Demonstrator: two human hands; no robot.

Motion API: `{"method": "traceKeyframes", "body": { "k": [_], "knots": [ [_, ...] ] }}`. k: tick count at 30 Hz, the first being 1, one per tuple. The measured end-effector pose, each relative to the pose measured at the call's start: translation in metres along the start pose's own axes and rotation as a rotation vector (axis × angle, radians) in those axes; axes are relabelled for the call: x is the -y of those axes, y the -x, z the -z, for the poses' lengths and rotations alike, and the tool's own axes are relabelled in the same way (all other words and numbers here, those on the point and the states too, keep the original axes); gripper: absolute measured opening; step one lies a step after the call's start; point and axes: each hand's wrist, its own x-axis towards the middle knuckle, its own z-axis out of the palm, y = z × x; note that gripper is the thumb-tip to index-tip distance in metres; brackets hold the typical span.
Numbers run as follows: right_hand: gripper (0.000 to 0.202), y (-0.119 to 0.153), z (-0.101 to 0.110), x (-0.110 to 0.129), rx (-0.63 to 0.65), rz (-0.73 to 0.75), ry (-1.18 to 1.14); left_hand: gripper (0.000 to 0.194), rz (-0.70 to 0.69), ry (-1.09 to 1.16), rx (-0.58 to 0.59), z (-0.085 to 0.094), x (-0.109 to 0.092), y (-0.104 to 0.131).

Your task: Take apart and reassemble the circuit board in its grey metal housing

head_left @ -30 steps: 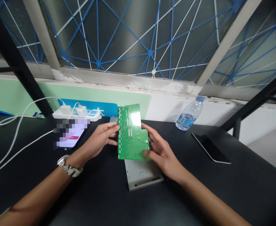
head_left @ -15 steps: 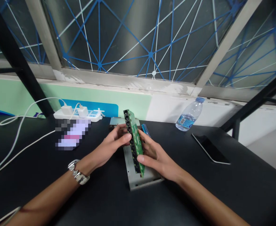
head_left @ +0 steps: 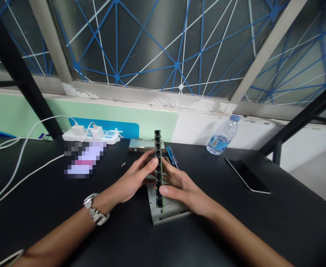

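A green circuit board with a row of black ports stands on edge above a grey metal plate, its port side facing me. My left hand grips it from the left, thumb on the ports. From the right, my right hand holds its lower part, thumb near the ports and fingers behind. The plate lies on the black table. A metal cover lies behind my hands, and a blue screwdriver is just right of the board. Several small screws lie left of my left hand.
At the back left are a white power strip with plugs and cables, and a blurred-out object. A water bottle stands at the back right, near a phone. Black frame bars rise at both sides.
The board has turned from showing part of its green face to almost edge-on and upright. The small screws and more of the screwdriver now show. Both hands keep hold.
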Motion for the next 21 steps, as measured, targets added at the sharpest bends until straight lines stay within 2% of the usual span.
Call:
{"method": "traceKeyframes", "body": {
  "k": [7,21],
  "knots": [
    [0.078,0.001,0.004,-0.003,-0.003,-0.022,-0.021,0.055,-0.047,-0.044,-0.033,0.002,0.000,0.000],
    [0.072,0.002,0.006,0.001,-0.031,-0.037,-0.002,0.056,-0.030,-0.089,0.009,0.004,-0.010,0.002]
  ]
}}
